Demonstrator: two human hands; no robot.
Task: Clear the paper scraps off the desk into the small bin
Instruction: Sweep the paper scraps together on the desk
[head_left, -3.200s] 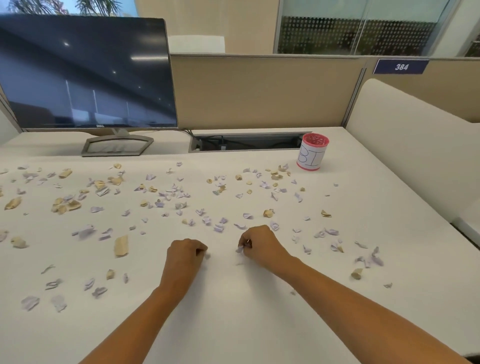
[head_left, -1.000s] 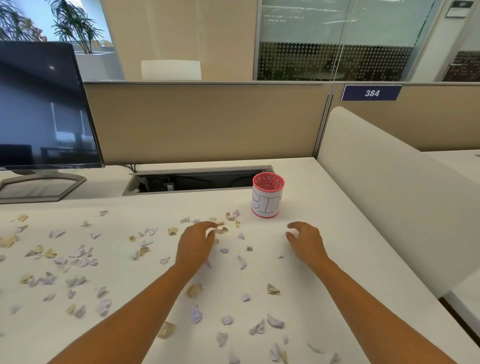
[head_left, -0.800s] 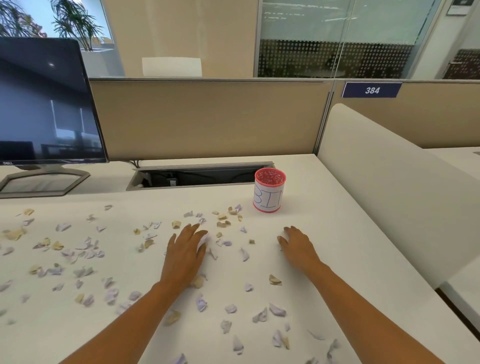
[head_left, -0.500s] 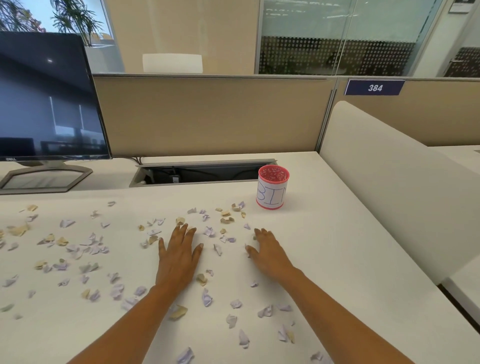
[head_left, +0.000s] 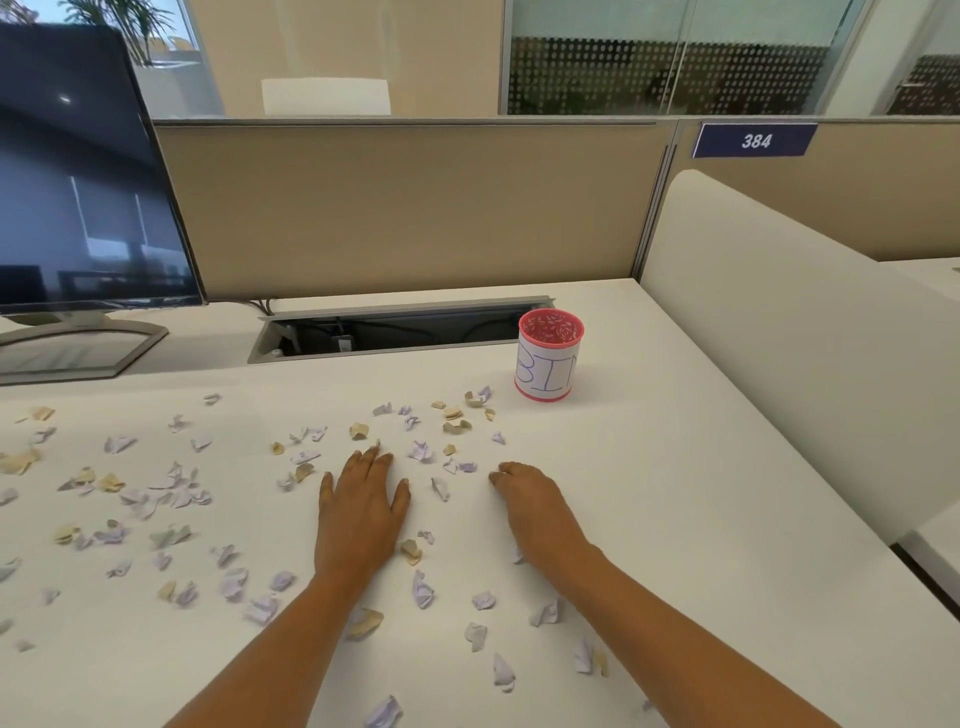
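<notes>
L hand (head_left: 361, 512) flat, palm down, fingers straight, holding nothing. R hand (head_left: 530, 499) fingertips curled onto desk (head_left: 701, 493); poss. pinching a scrap, can't tell. Paper scraps (head_left: 422, 452) scattered between hands, near side & far left. Small bin (head_left: 549, 355) upright far right, a cluster just near-left of it. Best: rake w/ both hands into one pile, then scoop; don't knock bin.

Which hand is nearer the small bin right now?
Right. The right hand rests on the desk on the person's side of the bin, slightly to its left. The left hand lies flat farther left, among the paper scraps.
</notes>
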